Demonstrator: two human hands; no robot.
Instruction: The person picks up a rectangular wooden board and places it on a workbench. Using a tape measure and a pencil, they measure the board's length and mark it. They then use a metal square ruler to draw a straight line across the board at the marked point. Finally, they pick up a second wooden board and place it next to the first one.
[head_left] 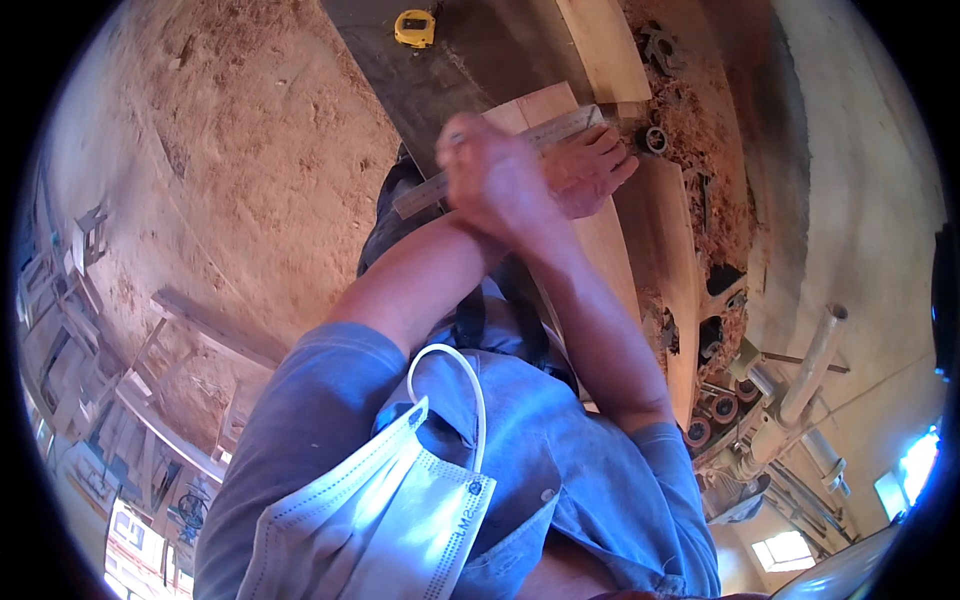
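Observation:
My forearms cross, the right one over the left. My left hand (588,172) bears on a wooden board (548,105), its fingers bent together at the far end of a flat grey ruler (420,197) that it holds. The ruler lies slantwise across the board and sticks out past its left side. Above the ruler's middle, my right hand (490,172) is closed and partly smeared by motion. Whatever is in its fingers, if anything, I cannot make out. The right wrist covers part of the ruler and of my left hand.
A yellow tape measure (414,29) lies on the dark tabletop (480,60). More planks (605,50) lie along the right side, beside metal parts (658,50) and wood shavings. A white mask (370,510) hangs before my chest. Wooden frames (150,400) stand at the left.

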